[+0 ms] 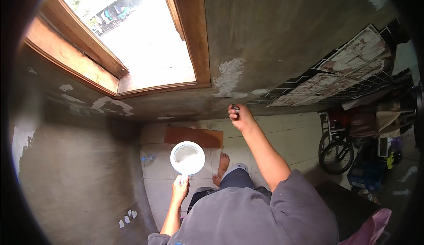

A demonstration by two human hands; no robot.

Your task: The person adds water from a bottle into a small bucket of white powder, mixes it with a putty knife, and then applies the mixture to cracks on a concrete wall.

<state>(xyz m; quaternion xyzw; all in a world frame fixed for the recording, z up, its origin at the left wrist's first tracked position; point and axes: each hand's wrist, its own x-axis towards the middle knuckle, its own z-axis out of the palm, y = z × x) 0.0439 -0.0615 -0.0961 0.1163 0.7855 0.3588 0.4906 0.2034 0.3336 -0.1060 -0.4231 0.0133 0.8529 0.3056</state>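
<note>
Right hand (240,117) is raised to the grey wall (287,33), closed around a small dark tool (235,108), probably a scraper or putty knife; the blade itself is too small to make out. The tool tip is pressed at the lower edge of a white filler patch (229,78), just below the corner of the wooden window frame (194,46).

Left hand (180,187) is held low, fingers wrapped round the handle of a round white pan (187,158) loaded with pale paste. The pan is kept roughly level, well apart from the wall, above the tiled floor (282,134).

Other white patches (110,105) are seen under the sill. A bare foot (223,163) is planted on the tiles beside a flat piece of brown cardboard (194,136). A bicycle (335,150) is parked to the right.

Judgement on doing the smoothing well: the blade is best kept at a shallow angle and drawn with even pressure so the patch edge is feathered into the bare wall. The pan is better brought closer beneath the work, so drips are caught and reloading is shortened.
</note>
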